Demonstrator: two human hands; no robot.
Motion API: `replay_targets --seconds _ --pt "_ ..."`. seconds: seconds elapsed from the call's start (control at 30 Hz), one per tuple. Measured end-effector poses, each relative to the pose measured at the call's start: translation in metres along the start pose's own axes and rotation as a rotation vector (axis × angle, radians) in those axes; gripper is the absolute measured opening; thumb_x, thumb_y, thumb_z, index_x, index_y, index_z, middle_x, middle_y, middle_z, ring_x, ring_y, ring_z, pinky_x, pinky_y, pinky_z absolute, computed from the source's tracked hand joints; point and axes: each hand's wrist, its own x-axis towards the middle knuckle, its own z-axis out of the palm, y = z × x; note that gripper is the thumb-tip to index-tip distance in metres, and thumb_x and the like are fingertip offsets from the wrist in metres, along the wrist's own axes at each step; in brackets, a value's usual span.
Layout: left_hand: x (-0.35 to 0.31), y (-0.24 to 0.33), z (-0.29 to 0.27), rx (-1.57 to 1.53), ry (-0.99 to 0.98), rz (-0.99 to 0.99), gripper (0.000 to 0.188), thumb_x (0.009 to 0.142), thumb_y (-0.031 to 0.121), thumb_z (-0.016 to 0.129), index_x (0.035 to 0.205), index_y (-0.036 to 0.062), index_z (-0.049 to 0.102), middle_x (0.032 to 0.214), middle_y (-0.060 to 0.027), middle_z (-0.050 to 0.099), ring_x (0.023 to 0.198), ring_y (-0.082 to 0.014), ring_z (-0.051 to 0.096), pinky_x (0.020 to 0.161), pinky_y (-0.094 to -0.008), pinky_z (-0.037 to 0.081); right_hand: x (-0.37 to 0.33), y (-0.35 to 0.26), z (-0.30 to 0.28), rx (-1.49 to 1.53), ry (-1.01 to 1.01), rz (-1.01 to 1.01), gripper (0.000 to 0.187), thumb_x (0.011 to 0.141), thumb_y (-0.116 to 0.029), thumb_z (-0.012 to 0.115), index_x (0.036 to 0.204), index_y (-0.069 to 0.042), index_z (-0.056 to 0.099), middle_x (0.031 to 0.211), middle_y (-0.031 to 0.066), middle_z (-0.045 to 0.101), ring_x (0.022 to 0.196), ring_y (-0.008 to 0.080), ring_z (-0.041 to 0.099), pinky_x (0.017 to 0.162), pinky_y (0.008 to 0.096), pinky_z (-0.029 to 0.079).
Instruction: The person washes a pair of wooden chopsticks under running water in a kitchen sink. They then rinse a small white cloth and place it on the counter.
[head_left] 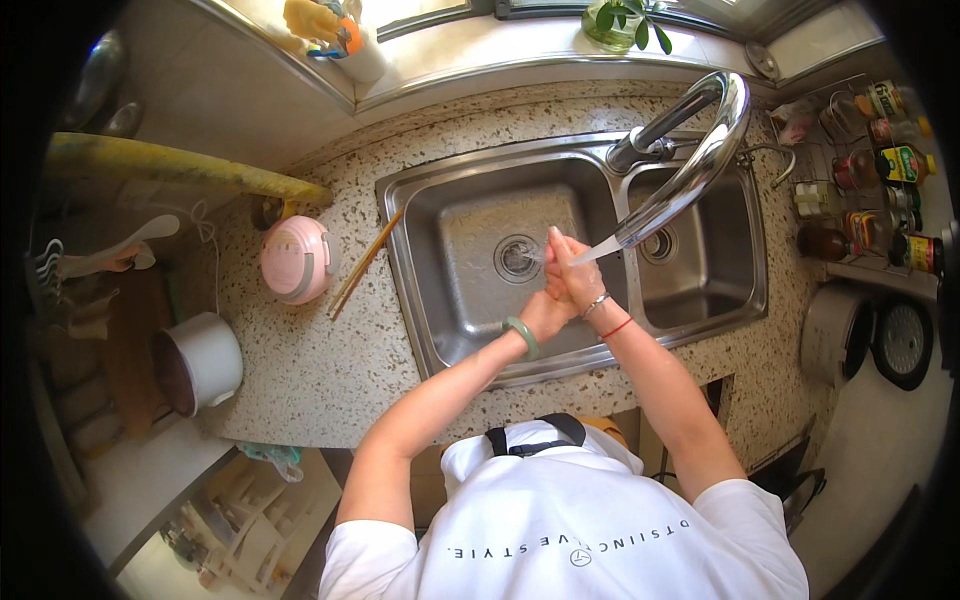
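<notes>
Pressing together, left hand and right hand meet the faucet stream.

The sink and tap are shiny brushed metal. The counter is speckled polished stone. At its left edge sit a glossy pink plastic cooker, wooden chopsticks and a smooth white pot.

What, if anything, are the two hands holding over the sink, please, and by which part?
No object shows in either hand. The left hand and right hand are pressed together under the faucet's water stream, above the left sink basin.
</notes>
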Motion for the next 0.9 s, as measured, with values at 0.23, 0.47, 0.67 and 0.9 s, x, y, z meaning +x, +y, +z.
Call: replay_targets --seconds 0.23,0.47,0.67,0.9 --pt "0.001 0.005 0.009 0.42 0.06 -0.067 0.03 0.082 0.027 0.059 0.099 0.0024 0.059 0.078 -0.0206 0.066 0.077 -0.0386 0.065 0.063 -0.0468 0.049 0.018 0.026 -0.005 -0.142 0.221 -0.201 0.04 0.096 -0.039 0.049 0.068 -0.01 0.043 0.052 -0.0037 0.038 0.04 0.0077 0.033 0.035 0.0256 0.025" --pt "0.01 -0.005 0.015 0.443 0.188 -0.127 0.029 0.082 0.027 0.056 0.101 0.0049 0.059 0.081 -0.0241 0.065 0.081 -0.0437 0.062 0.065 -0.05 0.048 0.041 0.042 -0.014 -0.111 0.35 -0.186 0.034 0.088 -0.029 0.052 0.06 -0.009 0.044 0.05 -0.0008 0.041 0.041 0.0105 0.038 0.038 0.0283 0.027" --pt "0.01 -0.017 0.026 0.41 0.222 -0.214 0.03 0.082 0.033 0.055 0.093 0.006 0.062 0.087 -0.0236 0.065 0.086 -0.0446 0.061 0.071 -0.0509 0.048 0.054 0.055 -0.028 -0.228 0.463 -0.127 0.035 0.085 -0.027 0.053 0.059 -0.005 0.048 0.052 0.0033 0.046 0.044 0.0157 0.045 0.043 0.0333 0.036" --pt "0.001 -0.001 0.003 -0.276 -0.111 -0.491 0.024 0.079 0.028 0.061 0.071 0.0062 0.053 0.057 -0.0052 0.049 0.05 -0.0196 0.048 0.046 -0.0326 0.036 0.005 0.019 -0.03 0.269 -0.023 0.063 0.028 0.091 -0.031 0.06 0.1 -0.004 0.054 0.078 0.0044 0.059 0.059 0.0117 0.055 0.053 0.0251 0.048"
